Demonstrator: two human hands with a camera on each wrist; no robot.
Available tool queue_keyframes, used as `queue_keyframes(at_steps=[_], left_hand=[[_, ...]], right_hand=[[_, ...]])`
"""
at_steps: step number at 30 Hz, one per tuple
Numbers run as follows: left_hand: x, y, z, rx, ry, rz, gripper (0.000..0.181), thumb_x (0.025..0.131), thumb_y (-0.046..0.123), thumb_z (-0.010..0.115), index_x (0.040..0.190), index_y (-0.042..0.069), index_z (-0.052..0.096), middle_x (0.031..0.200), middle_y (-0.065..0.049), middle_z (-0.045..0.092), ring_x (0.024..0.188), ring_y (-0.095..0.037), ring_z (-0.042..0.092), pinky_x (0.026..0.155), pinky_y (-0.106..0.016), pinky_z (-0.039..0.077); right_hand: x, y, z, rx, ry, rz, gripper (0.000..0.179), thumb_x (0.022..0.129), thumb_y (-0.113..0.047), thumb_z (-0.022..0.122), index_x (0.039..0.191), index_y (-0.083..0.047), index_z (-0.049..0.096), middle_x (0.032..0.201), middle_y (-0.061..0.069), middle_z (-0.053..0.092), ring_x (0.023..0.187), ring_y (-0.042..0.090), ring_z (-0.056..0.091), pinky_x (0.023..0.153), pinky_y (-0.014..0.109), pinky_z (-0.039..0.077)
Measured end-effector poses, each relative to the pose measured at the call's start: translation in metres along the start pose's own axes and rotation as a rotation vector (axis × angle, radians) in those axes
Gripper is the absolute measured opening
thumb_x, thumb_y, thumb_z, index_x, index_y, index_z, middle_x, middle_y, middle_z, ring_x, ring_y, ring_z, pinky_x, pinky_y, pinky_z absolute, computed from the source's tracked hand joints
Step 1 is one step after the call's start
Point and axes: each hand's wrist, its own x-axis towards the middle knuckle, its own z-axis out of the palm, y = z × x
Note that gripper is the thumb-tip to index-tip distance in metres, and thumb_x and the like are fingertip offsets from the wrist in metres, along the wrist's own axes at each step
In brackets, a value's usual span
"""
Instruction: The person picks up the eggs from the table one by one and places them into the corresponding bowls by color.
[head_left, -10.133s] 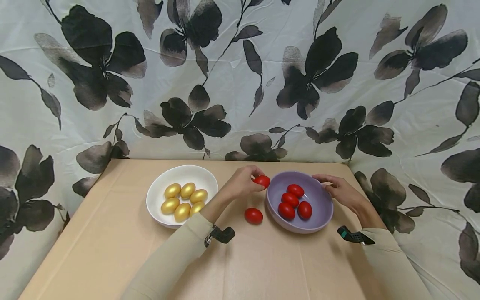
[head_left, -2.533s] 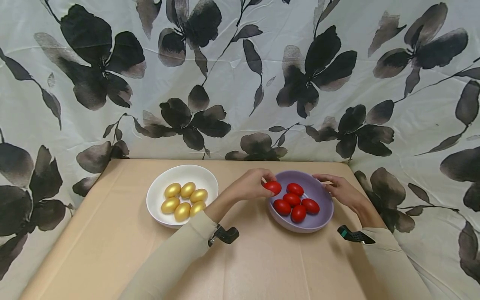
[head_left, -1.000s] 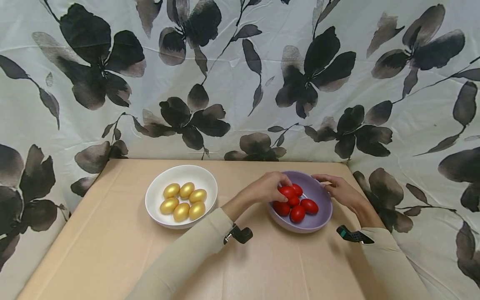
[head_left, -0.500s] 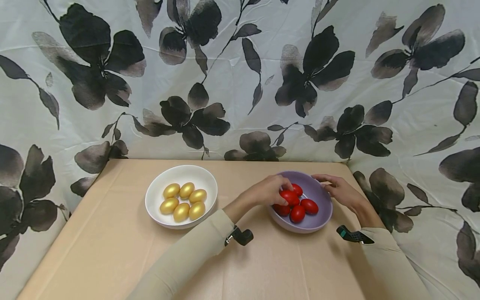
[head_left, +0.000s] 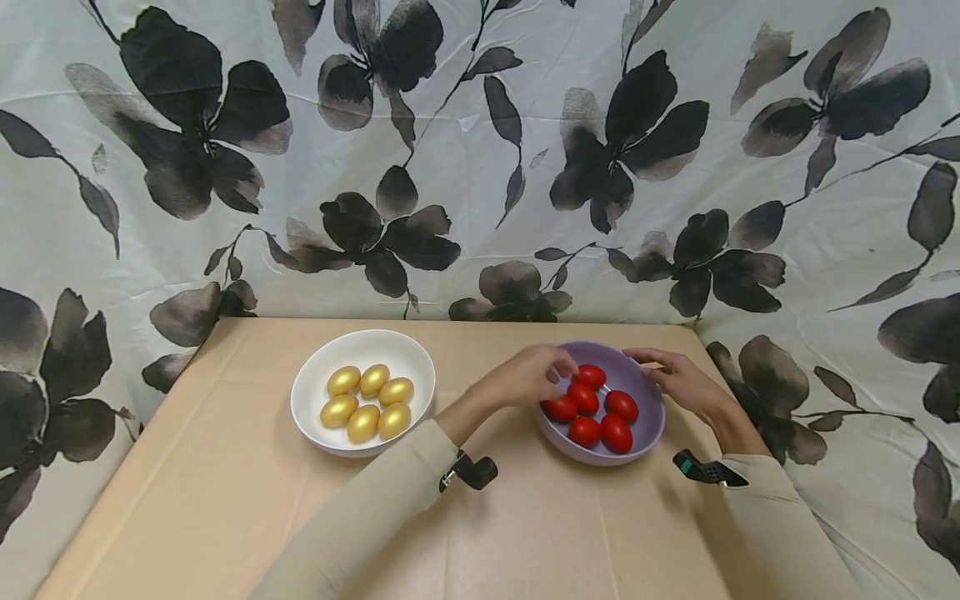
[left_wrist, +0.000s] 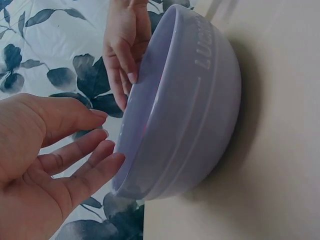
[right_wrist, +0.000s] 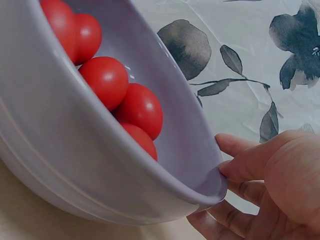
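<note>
In the head view a purple bowl stands on the right half of the table, with several glossy red eggs lying in it. My left hand hovers over its left rim, fingertips near the eggs. Seen from the left wrist, that hand has parted thumb and fingers with nothing between them. Across the bowl my right hand holds the right rim. The right wrist view shows its thumb on the rim and its fingers around the outside. Some red eggs are partly hidden behind the bowl's wall there.
To the left stands a white bowl with several golden eggs in it. Both bowls rest on a light wooden-coloured table. A cloth with dark flowers hangs behind the table.
The left hand has carried the loose red eggs into the purple bowl. Just now it let go of the last one and drew back leftward; the eggs shifted. The right hand stayed put.
</note>
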Motion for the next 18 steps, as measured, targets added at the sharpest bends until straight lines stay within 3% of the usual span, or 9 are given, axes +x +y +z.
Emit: queue_keyframes(at_steps=[5, 10, 18], left_hand=[[-0.007, -0.007, -0.009, -0.009, 0.044, 0.028, 0.03, 0.091, 0.001, 0.068, 0.121, 0.006, 0.07, 0.114, -0.007, 0.071, 0.099, -0.016, 0.067, 0.082, -0.018, 0.057], [-0.019, -0.016, -0.02, -0.01, 0.087, 0.053, 0.026, 0.094, 0.005, 0.066, 0.12, 0.003, 0.07, 0.113, -0.011, 0.071, 0.102, -0.021, 0.066, 0.087, -0.023, 0.056], [-0.041, -0.029, -0.041, -0.022, 0.134, 0.017, 0.026, 0.095, 0.007, 0.066, 0.121, 0.006, 0.069, 0.106, -0.006, 0.071, 0.094, -0.019, 0.068, 0.079, -0.023, 0.056]], right_hand=[[0.002, -0.001, 0.0, -0.014, -0.002, -0.012, 0.045, 0.104, -0.005, 0.047, 0.148, -0.012, 0.053, 0.146, 0.022, 0.053, 0.122, 0.04, 0.06, 0.098, 0.047, 0.056], [0.002, -0.002, -0.001, -0.029, -0.004, -0.015, 0.046, 0.103, -0.002, 0.047, 0.148, -0.012, 0.053, 0.145, 0.022, 0.054, 0.121, 0.039, 0.059, 0.096, 0.043, 0.058], [-0.001, -0.017, 0.005, -0.083, 0.012, -0.066, 0.046, 0.105, -0.006, 0.047, 0.151, -0.002, 0.045, 0.149, 0.026, 0.048, 0.128, 0.049, 0.053, 0.103, 0.06, 0.049]])
